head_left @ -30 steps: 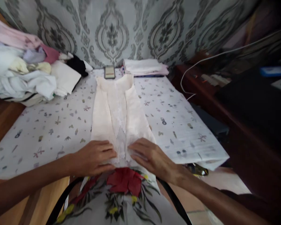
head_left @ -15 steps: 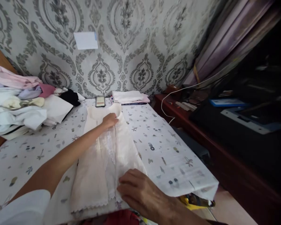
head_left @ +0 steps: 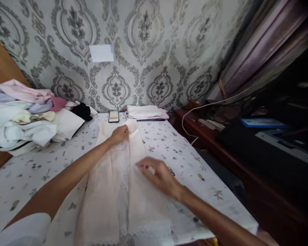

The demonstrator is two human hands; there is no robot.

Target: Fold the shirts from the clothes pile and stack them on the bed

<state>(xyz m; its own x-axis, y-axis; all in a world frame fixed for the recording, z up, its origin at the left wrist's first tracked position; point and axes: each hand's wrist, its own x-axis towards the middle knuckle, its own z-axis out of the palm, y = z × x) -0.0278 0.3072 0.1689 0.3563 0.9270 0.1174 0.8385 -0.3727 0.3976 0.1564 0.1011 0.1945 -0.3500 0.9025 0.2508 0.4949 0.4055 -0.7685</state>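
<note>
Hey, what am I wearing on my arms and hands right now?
A loose white sleeve covers your left upper arm and ends near the elbow. Your left hand and right hand show no gloves. No sleeve shows on the right forearm; that hand is too blurred to rule out a ring.

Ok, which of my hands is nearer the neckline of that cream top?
Left. Your left hand is right at the neckline, its fingers at the cloth's edge; your right hand is farther down, fingertips over the right side of the cream top.

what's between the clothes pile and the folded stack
A small dark-edged rectangular object lies on the printed cloth between the clothes pile and the folded stack, in the head view.
</note>
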